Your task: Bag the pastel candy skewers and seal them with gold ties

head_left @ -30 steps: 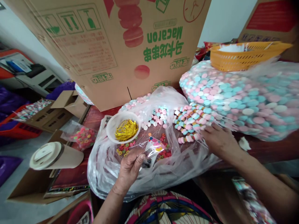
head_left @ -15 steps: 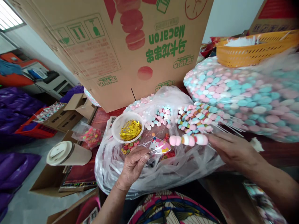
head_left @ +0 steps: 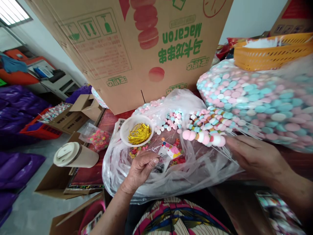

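My left hand (head_left: 141,168) pinches the edge of a small clear plastic bag (head_left: 170,150) with a pink, yellow and blue print. My right hand (head_left: 254,156) is closed at the near end of a marshmallow skewer (head_left: 204,137), whose pink and white pieces point left toward the bag. A gap separates the skewer's tip from the bag. Behind it lies a pile of finished marshmallow skewers (head_left: 212,119) with white sticks. A white bowl (head_left: 124,130) of gold twist ties (head_left: 140,133) stands beyond my left hand. Colourful ring candies (head_left: 138,151) lie near the bowl.
A large cardboard box (head_left: 102,49) stands at the back. On the right, a big bag of marshmallows (head_left: 259,101) carries an orange basket (head_left: 269,57). A lidded cup (head_left: 84,156) and a bag of ring candies (head_left: 99,138) sit left. Crumpled plastic sheeting (head_left: 195,176) covers the near table.
The view has shifted slightly, moving the scene rightward. The marshmallow skewer has gone from nearly level to slanting down toward my right hand. Both hands keep their hold.
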Available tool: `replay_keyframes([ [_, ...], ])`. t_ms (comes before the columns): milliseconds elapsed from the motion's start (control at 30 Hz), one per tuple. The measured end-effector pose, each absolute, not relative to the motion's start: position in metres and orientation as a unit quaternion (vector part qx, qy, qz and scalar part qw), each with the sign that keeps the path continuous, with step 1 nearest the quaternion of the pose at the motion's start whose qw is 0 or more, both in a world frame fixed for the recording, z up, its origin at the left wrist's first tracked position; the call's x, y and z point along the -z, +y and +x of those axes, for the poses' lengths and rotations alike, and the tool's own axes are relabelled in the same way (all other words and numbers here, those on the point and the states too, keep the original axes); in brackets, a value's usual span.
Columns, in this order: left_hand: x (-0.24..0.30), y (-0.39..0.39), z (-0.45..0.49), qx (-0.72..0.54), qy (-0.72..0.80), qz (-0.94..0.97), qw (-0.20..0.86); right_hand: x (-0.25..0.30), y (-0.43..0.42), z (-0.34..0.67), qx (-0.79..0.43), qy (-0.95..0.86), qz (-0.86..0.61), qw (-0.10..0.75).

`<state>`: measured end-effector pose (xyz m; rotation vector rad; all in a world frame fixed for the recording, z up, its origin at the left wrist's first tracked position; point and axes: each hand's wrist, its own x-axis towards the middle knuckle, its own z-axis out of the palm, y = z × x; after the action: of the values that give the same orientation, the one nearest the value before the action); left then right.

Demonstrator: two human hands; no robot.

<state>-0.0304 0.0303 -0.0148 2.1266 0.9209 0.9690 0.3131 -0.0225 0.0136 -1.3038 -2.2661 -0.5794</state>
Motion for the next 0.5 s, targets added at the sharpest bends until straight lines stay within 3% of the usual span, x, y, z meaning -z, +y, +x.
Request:
replay_keyframes([
  [200, 0.017, 0.031, -0.029, -0.379, 0.386, 0.784, 0.305, 0.006, -0.028, 0.305, 0.162, -0.834, -0.48, 0.22],
  [500, 0.006, 0.037, -0.024, -0.263, 0.306, 0.895, 0.191, 0.0, -0.021, 0.3, 0.005, -0.871, -0.471, 0.141],
])
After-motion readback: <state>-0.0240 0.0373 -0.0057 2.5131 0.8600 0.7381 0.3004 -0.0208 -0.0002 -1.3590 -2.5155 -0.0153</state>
